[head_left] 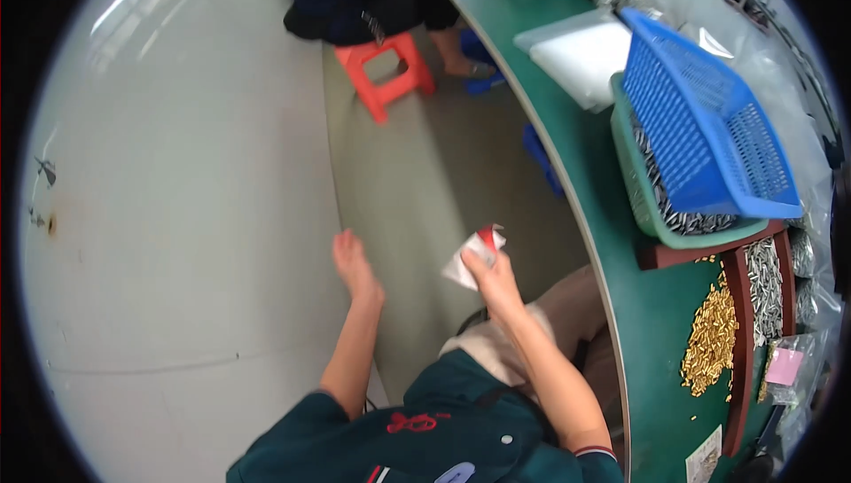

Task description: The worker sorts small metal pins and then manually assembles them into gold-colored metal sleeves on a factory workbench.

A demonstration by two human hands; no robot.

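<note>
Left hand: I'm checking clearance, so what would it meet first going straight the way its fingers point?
The left hand would probably meet the pale grey surface first, though depth is unclear in this single view.

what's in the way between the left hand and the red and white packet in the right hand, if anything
Nothing visible: between the left hand and the red and white packet in the right hand there is open space, with floor showing beyond.
</note>
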